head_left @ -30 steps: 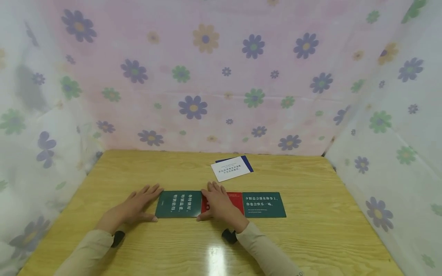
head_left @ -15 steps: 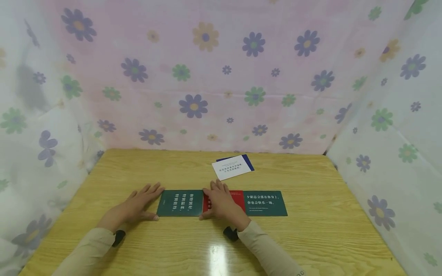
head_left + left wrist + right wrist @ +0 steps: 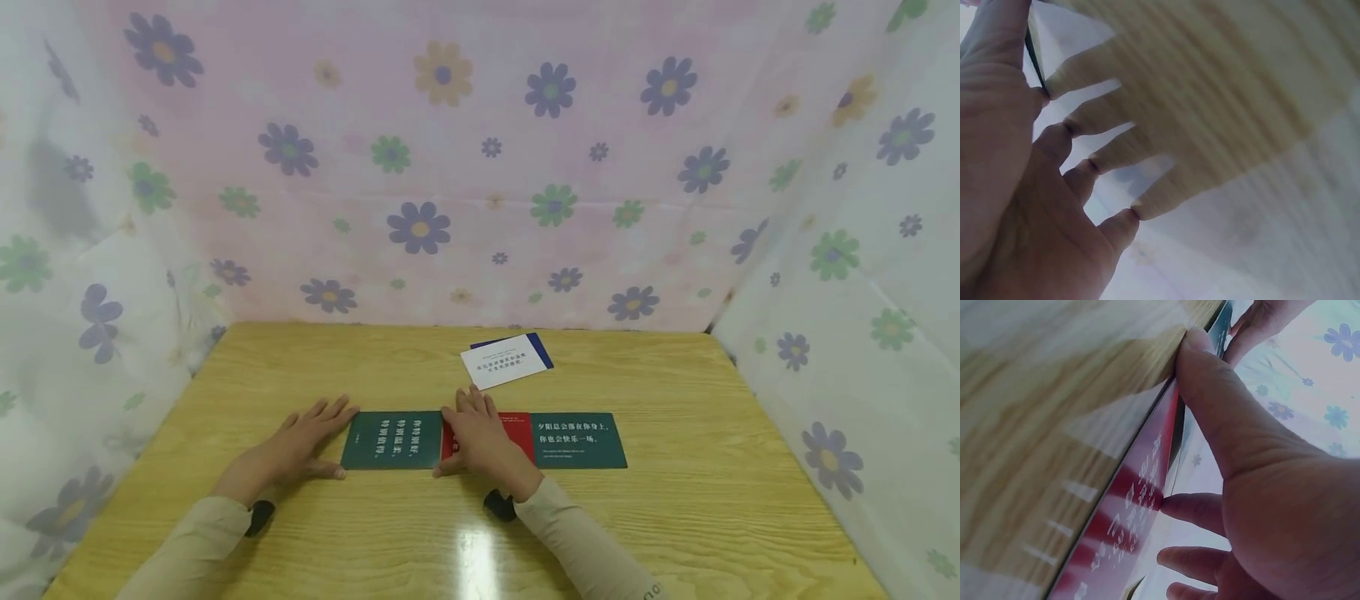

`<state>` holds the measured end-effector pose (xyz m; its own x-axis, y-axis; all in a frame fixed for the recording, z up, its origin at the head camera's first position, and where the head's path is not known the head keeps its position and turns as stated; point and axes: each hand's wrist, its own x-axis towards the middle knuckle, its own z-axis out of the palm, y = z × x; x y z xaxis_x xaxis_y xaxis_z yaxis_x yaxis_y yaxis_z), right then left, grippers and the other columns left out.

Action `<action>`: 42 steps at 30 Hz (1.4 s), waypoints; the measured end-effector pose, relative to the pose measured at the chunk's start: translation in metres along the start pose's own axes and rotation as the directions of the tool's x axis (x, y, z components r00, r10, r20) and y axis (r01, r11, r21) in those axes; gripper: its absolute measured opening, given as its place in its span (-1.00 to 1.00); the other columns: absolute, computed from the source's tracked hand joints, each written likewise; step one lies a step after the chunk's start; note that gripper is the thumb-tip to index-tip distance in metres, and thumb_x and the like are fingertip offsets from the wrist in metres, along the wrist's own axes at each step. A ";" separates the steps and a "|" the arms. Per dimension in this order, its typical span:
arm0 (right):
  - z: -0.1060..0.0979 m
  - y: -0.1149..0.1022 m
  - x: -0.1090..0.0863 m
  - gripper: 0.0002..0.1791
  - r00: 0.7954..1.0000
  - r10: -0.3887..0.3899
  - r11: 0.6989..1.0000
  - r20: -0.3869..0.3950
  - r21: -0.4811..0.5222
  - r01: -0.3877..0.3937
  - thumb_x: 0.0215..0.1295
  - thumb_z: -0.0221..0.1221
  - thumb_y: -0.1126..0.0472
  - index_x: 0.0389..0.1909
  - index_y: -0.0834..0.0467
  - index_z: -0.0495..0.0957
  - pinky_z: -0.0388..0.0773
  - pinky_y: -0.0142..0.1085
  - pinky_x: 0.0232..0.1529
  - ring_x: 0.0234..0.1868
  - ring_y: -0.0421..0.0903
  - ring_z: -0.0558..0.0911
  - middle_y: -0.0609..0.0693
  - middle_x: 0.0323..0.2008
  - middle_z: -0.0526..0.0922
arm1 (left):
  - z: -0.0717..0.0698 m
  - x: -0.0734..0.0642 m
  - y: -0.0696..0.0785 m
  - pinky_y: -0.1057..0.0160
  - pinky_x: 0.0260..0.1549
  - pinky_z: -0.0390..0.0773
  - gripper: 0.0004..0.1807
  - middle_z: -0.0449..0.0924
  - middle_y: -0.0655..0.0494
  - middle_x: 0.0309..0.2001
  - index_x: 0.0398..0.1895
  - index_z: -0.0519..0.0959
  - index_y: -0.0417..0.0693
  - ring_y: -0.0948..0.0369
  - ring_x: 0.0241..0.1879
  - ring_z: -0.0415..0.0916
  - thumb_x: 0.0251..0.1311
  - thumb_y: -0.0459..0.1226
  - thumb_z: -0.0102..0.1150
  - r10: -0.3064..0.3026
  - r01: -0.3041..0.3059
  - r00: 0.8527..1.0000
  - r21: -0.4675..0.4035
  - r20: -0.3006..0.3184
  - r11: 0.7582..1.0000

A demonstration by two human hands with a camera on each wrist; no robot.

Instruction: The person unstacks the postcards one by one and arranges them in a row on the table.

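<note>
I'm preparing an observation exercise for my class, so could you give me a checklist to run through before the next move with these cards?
1. Red card between the left green card and right green card: ok.
2. Left hand at the left green card's outer end: ok.
3. Red card's face uncovered: not ok; the right hand lies across it.
4. Printing laid out alike on both green cards: not ok; columns on the left, rows on the right.
5. White card clear of the blue card: not ok; they overlap.
6. Left seam fully closed: cannot tell; the right hand partly hides it.
</note>
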<state>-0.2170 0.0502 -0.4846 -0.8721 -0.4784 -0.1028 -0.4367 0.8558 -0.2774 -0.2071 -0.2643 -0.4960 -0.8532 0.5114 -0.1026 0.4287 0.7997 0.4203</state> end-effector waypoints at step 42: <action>-0.037 0.113 -0.074 -0.12 0.983 -0.174 0.970 -0.050 0.163 0.180 0.45 0.20 -0.09 0.60 0.21 0.07 -0.04 0.21 0.56 0.63 0.24 -0.11 0.22 0.61 0.01 | 0.000 0.053 0.080 -0.31 0.51 -0.09 -0.11 0.06 -0.10 0.61 0.63 0.07 -0.02 -0.15 0.60 -0.09 0.35 -0.10 0.29 0.211 -0.209 0.943 0.038 -0.257 0.977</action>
<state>-0.2097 0.1899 -0.4733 -0.7926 -0.6097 -0.0050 -0.5448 0.7119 -0.4431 -0.2182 -0.1734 -0.4674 -0.7903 0.5702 0.2240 0.6083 0.6867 0.3980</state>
